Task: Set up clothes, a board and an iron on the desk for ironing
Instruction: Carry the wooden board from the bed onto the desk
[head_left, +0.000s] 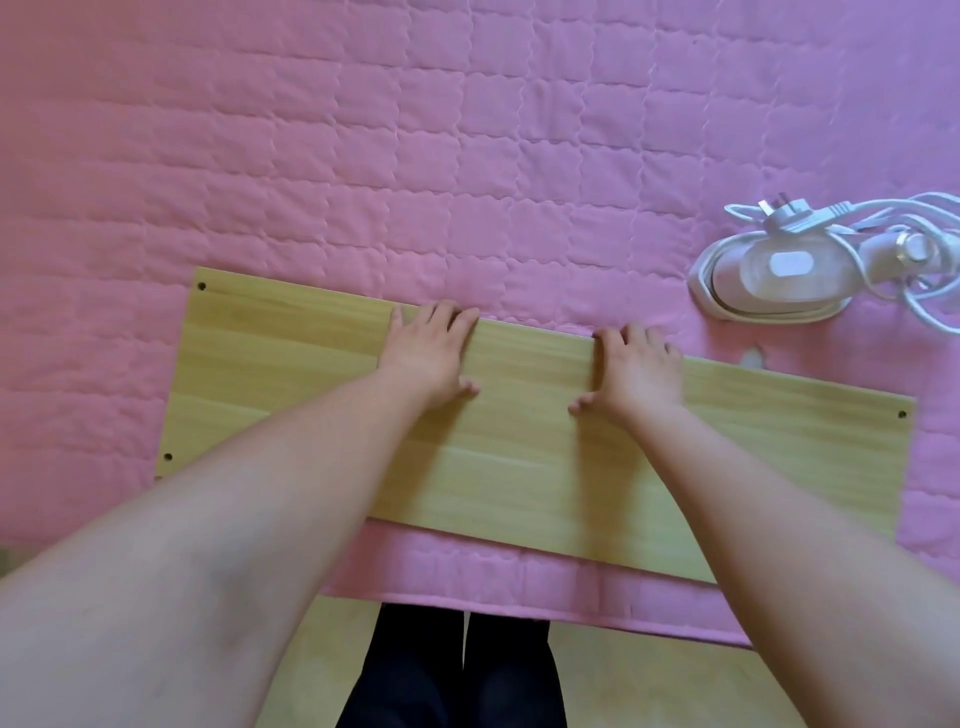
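A long light wooden board (535, 457) with small holes near its ends lies flat on a pink quilted cover (363, 166), slightly skewed, near the front edge. My left hand (428, 353) and my right hand (636, 366) rest palm down on the board's far edge, fingers reaching just over it and slightly spread. A white iron (774, 278) lies on the cover to the far right, beyond the board, with its white cord and plug (779, 213) coiled around it. No clothes are in view.
The pink cover spreads wide behind and to the left of the board. Its front edge (519, 603) hangs over a wooden floor (623, 686), where my dark-clothed legs (462, 670) stand.
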